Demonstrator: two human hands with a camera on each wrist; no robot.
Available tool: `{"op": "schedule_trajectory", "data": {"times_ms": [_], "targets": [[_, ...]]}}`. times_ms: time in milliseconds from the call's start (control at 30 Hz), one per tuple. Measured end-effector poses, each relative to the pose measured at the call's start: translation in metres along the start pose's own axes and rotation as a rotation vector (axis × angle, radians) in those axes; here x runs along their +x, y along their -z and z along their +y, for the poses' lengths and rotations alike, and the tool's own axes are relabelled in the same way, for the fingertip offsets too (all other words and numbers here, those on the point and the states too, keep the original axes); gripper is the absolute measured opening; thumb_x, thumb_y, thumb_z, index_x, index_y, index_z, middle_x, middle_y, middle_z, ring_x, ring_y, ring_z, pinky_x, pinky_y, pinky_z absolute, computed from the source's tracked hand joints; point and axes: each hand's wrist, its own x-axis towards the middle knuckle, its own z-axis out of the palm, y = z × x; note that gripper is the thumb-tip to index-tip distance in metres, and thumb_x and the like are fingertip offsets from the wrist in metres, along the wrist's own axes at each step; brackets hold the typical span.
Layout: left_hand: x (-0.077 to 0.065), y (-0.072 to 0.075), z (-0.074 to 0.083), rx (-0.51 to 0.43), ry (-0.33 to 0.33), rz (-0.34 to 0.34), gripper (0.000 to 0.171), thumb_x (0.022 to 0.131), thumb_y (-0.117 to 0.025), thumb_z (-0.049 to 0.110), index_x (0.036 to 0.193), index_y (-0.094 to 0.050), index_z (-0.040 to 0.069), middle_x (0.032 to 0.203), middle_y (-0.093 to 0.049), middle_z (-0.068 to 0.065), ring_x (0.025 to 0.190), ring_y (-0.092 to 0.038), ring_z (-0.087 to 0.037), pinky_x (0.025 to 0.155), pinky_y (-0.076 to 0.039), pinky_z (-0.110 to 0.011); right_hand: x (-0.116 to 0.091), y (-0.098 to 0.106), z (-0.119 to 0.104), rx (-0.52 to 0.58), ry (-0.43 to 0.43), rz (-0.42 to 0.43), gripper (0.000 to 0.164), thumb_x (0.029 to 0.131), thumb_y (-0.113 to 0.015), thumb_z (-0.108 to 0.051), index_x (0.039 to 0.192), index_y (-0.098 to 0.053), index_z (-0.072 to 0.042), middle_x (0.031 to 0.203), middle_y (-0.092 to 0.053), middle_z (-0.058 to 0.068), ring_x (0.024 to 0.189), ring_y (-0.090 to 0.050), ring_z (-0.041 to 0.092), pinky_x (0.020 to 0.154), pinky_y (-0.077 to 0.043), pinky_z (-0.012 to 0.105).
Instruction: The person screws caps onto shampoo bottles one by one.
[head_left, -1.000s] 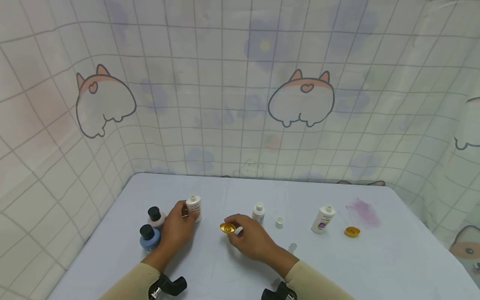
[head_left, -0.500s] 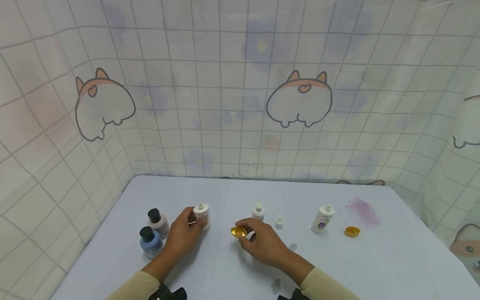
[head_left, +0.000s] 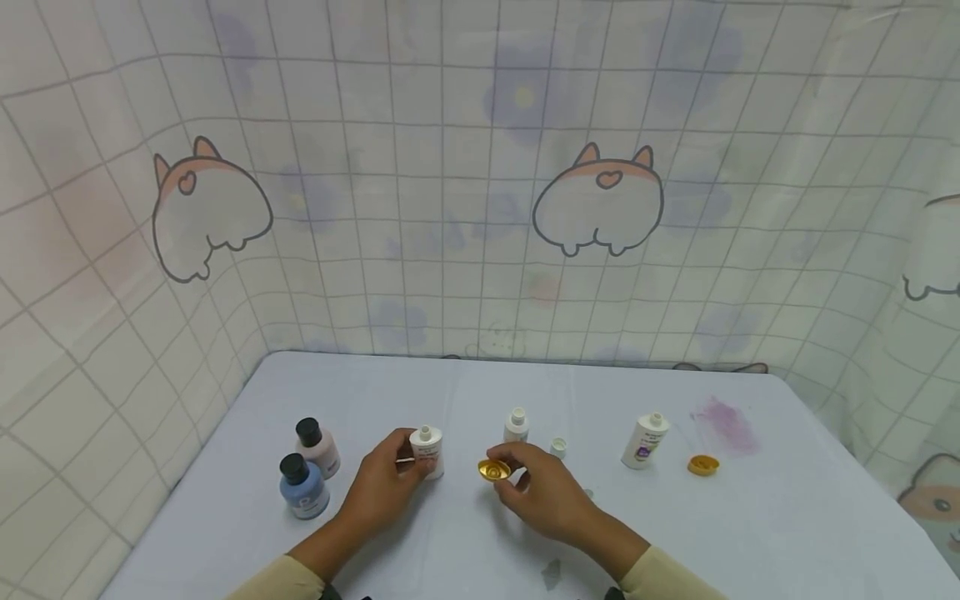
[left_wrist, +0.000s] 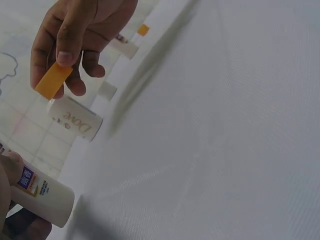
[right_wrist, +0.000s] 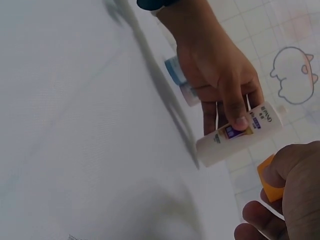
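Observation:
My left hand (head_left: 382, 483) grips a white bottle (head_left: 427, 454) round its side, fingers behind and thumb in front. The bottle stands nearly upright, its narrow neck bare; a purple and gold label shows in the right wrist view. Just to its right, my right hand (head_left: 551, 492) pinches a yellow cap (head_left: 494, 471) between thumb and fingers, hollow side up in the head view. A small gap separates cap and bottle. Behind the right hand stands a white Dove bottle (left_wrist: 76, 120), partly hidden in the head view, with a small white cap (head_left: 558, 447) beside it.
At the left stand a blue bottle (head_left: 303, 493) and a pale pink bottle (head_left: 320, 454), both with black caps. Further right are another uncapped white bottle (head_left: 643, 443) and a yellow cap (head_left: 703, 465) lying on the white table (head_left: 465, 558). A pink stain (head_left: 726, 423) marks the cloth.
My left hand has brought the white bottle rightward and nearer, away from the black-capped bottles. My right hand has shifted right and slightly nearer with the yellow cap.

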Motion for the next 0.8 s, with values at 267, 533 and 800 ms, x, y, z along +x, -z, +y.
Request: {"op": "schedule_trajectory", "data": {"times_ms": [267,533,800], "targets": [[-0.005,-0.004,0.010,-0.006,-0.027,-0.069,0.042,0.085,-0.071,0.030,0.121,-0.053,0.019,0.110,-0.062,0.002,0.099,-0.061,-0.014,0.085,-0.052,-0.032,-0.008,0.006,0.005,-0.005,-0.008,0.004,0.036,0.086,-0.067,-0.017,0.120,-0.055,-0.021,0.106,-0.058,-0.014,0.092,-0.055,0.004,0.071,-0.053,0.023],[-0.009,-0.012,0.014,-0.026,-0.065,-0.140,0.042,0.086,-0.068,0.036,0.122,-0.052,0.022,0.110,-0.061,0.005,0.099,-0.060,-0.011,0.084,-0.052,-0.029,-0.013,0.013,0.008,-0.019,-0.013,0.013,0.036,0.085,-0.068,-0.018,0.119,-0.056,-0.019,0.106,-0.059,-0.014,0.093,-0.056,0.004,0.070,-0.053,0.023],[-0.013,-0.022,0.024,-0.049,-0.080,-0.178,0.039,0.085,-0.069,0.034,0.120,-0.053,0.023,0.111,-0.061,0.008,0.100,-0.059,-0.009,0.085,-0.051,-0.028,-0.019,0.018,0.012,-0.022,-0.033,0.012,0.038,0.085,-0.069,-0.017,0.121,-0.055,-0.021,0.107,-0.059,-0.014,0.094,-0.056,0.004,0.071,-0.053,0.023]]}}
